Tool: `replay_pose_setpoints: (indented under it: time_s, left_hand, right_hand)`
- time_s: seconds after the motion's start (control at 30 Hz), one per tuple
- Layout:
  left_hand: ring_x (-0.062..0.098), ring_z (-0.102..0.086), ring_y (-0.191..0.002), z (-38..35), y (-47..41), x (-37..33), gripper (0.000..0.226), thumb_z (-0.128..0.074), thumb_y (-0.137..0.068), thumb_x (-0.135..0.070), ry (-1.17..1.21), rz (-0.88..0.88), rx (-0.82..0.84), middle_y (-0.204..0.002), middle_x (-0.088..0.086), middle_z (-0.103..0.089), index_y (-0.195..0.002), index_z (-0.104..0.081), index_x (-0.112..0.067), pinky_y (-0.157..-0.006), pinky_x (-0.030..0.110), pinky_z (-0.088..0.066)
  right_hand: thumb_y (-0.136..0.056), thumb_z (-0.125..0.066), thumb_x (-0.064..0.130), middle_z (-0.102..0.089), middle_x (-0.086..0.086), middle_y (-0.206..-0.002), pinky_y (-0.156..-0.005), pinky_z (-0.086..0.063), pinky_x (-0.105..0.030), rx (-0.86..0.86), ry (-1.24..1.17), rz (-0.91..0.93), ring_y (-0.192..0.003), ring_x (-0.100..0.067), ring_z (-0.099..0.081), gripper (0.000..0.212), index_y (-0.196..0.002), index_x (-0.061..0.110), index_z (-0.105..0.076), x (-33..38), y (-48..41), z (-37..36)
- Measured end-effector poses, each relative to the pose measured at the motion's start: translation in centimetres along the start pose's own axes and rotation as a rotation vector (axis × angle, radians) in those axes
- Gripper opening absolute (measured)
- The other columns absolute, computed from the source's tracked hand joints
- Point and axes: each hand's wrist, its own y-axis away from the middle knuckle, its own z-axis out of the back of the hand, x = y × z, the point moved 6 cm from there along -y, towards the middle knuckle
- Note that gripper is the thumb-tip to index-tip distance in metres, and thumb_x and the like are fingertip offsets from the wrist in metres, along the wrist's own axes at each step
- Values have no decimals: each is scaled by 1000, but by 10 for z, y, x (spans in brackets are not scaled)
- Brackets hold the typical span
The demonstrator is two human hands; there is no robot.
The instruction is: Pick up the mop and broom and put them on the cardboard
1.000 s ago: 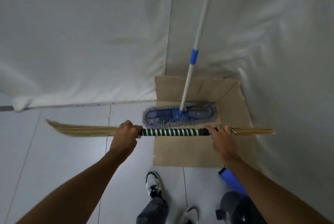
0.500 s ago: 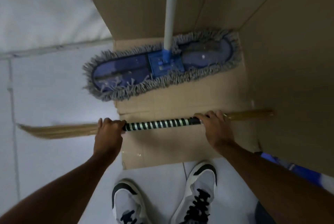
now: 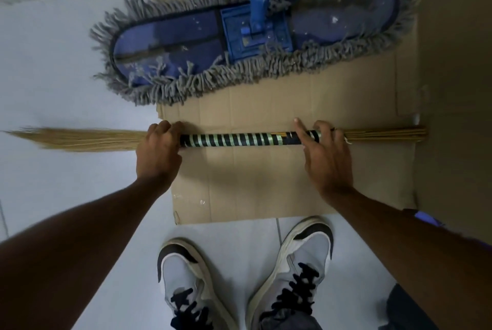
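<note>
The broom (image 3: 239,139) lies level across the flat cardboard (image 3: 266,186), its middle wrapped in black and pale green striped tape, with a fan of straw bristles reaching left over the white tiled floor (image 3: 53,84) and a bundle of bare stick ends jutting right against the upright cardboard wall. The left hand (image 3: 158,151) is curled tight around the wrapped grip at its left end. The right hand (image 3: 326,154) rests over the right end with fingers loosened, the forefinger lifted straight; whether it grips cannot be told. Beyond the broom, the mop (image 3: 253,36) sits on the cardboard, its blue pad fringed with grey yarn, its left end overhanging the floor. Two white and black shoes (image 3: 292,271) stand at the cardboard's near edge.
</note>
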Motion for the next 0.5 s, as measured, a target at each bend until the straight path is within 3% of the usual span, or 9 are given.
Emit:
replay_pose_setpoints:
  time_s: [0.07, 0.13, 0.23, 0.33, 0.4, 0.5]
  left_hand:
    - [33, -55, -93, 3, -2, -3, 44, -67, -77, 7, 50, 27, 21, -99, 15, -63, -118, -61, -8, -61, 35, -40]
    - [32, -54, -99, 3, -1, -6, 45, -74, -77, -2, 81, 24, 77, -104, 14, -64, -120, -61, -8, -78, 42, -50]
    - [30, -47, -126, 15, 4, -9, 63, -77, -78, -28, -8, -44, 171, -130, 12, -59, -133, -52, -12, -112, 51, -36]
    - [31, -22, -148, 52, 17, -26, 71, -52, -94, -45, 58, -57, 154, -160, 12, -27, -153, -25, -16, -121, 50, -22]
    - [25, -6, -153, 95, 12, -38, 68, -34, -100, -50, 136, -68, 83, -166, 6, -7, -157, -12, -19, -124, 46, -12]
    - [18, 2, -153, 197, 3, -54, 72, -24, -99, -56, 85, -106, -75, -166, 1, 0, -157, -5, -20, -125, 42, -6]
  right_hand:
    - [-89, -59, 14, -46, -13, -131, -77, -51, -45, 15, -9, -5, -102, -33, -48, 71, -149, 37, -29, 1, 0, 3]
    - [-88, -61, 18, -44, -16, -133, -79, -51, -45, 59, 2, 17, -104, -33, -48, 76, -151, 36, -23, 1, 3, 8]
    - [-85, -64, 36, -39, -18, -142, -81, -51, -45, 103, 41, 72, -110, -33, -49, 86, -154, 33, -13, 4, 4, 34]
    - [-87, -57, 46, -30, -17, -153, -87, -48, -46, 89, -15, 71, -117, -36, -48, 83, -154, 33, -11, 12, 15, 81]
    - [-89, -52, 50, -17, -11, -162, -96, -43, -47, 72, -85, 116, -130, -35, -40, 81, -154, 34, -7, 22, 5, 124]
    - [-88, -47, 55, -2, -1, -166, -103, -39, -48, -56, -127, 222, -146, -30, -25, 82, -155, 34, -4, 47, -9, 230]
